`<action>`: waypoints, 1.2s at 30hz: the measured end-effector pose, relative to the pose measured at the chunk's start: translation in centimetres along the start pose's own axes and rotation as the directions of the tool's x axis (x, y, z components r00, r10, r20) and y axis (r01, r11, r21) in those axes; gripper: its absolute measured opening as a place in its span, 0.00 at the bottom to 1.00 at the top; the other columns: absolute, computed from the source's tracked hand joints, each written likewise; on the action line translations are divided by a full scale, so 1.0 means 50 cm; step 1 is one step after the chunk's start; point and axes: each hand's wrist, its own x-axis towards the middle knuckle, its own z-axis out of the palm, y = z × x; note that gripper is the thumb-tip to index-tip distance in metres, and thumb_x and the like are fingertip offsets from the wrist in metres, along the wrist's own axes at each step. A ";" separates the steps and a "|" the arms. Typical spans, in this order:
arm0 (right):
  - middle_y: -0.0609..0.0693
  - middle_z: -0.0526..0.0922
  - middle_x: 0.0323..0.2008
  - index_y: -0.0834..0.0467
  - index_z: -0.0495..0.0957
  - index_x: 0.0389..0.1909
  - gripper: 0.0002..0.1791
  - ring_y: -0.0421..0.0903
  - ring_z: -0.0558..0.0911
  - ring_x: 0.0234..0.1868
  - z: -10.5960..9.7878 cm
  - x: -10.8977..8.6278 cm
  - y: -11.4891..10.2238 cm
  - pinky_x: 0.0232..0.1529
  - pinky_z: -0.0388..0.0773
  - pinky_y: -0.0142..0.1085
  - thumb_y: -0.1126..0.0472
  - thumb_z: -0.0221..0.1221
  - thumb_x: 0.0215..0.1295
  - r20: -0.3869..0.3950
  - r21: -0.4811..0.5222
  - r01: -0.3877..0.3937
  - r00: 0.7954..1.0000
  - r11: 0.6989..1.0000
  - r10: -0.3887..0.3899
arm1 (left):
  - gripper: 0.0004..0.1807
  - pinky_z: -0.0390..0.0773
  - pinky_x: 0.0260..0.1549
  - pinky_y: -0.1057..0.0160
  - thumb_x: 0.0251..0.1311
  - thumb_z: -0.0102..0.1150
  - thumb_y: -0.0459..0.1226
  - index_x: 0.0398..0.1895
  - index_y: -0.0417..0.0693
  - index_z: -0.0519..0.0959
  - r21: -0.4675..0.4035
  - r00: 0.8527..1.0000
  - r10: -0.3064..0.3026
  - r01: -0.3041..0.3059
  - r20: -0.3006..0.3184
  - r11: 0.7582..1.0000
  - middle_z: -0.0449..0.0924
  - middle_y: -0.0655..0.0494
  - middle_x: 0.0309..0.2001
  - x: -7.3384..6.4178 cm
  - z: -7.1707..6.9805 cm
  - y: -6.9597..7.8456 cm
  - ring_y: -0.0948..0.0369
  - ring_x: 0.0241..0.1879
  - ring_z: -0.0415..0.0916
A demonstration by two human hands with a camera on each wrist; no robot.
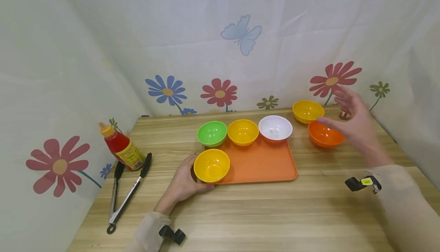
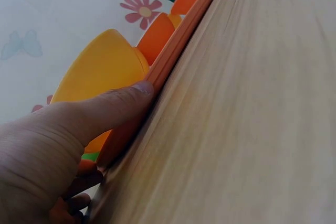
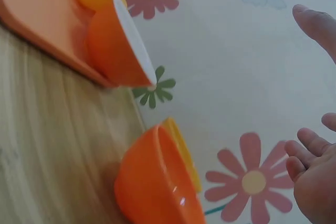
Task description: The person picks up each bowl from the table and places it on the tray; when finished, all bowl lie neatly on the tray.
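Observation:
My left hand (image 1: 183,181) grips the near left corner of an orange tray (image 1: 259,164), beside a yellow bowl (image 1: 212,166) on it. In the left wrist view, the thumb (image 2: 113,106) runs past the bowl to the tray rim; the fingertips are partly hidden. Thumb and fingers of my right hand (image 1: 357,124) are spread apart, holding nothing. It hovers by an orange bowl (image 1: 324,135) and a second yellow bowl (image 1: 307,111) on the table. Along the tray's back edge stand a green bowl (image 1: 212,133), another yellow bowl (image 1: 243,132) and a white-lined bowl (image 1: 275,128).
On the left, a red sauce bottle (image 1: 125,149) with a yellow cap stands behind tongs (image 1: 127,200) lying with their arms apart. A small jar (image 1: 345,114) is partly hidden behind the right hand. A flowered curtain (image 1: 192,53) encloses the wooden table (image 1: 261,217).

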 end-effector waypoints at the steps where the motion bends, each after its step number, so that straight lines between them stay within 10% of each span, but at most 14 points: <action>1: 0.47 0.59 0.89 0.33 0.48 0.91 0.59 0.57 0.60 0.87 -0.004 -0.002 0.007 0.88 0.56 0.57 0.52 0.77 0.70 0.002 0.002 -0.013 1.000 1.000 0.013 | 0.63 0.64 0.81 0.36 0.36 0.96 0.53 0.81 0.55 0.72 0.001 1.000 -0.002 0.002 -0.001 1.000 0.74 0.55 0.76 -0.001 0.000 0.000 0.48 0.78 0.69; 10: 0.57 0.49 0.91 0.39 0.36 0.93 0.63 0.67 0.51 0.89 -0.017 -0.024 0.079 0.82 0.51 0.75 0.49 0.73 0.75 0.039 -0.010 -0.101 0.994 0.995 0.102 | 0.61 0.66 0.80 0.36 0.37 0.96 0.55 0.79 0.58 0.74 -0.011 1.000 0.013 -0.013 0.003 1.000 0.76 0.60 0.73 0.001 0.001 0.000 0.52 0.74 0.72; 36: 0.71 0.49 0.88 0.60 0.37 0.92 0.66 0.74 0.56 0.82 0.013 -0.045 0.207 0.80 0.55 0.76 0.42 0.73 0.73 0.186 -0.060 -0.202 0.960 0.978 0.210 | 0.61 0.65 0.80 0.35 0.38 0.95 0.55 0.80 0.57 0.74 -0.008 1.000 0.030 -0.030 -0.003 1.000 0.77 0.58 0.74 0.000 -0.001 0.002 0.50 0.76 0.71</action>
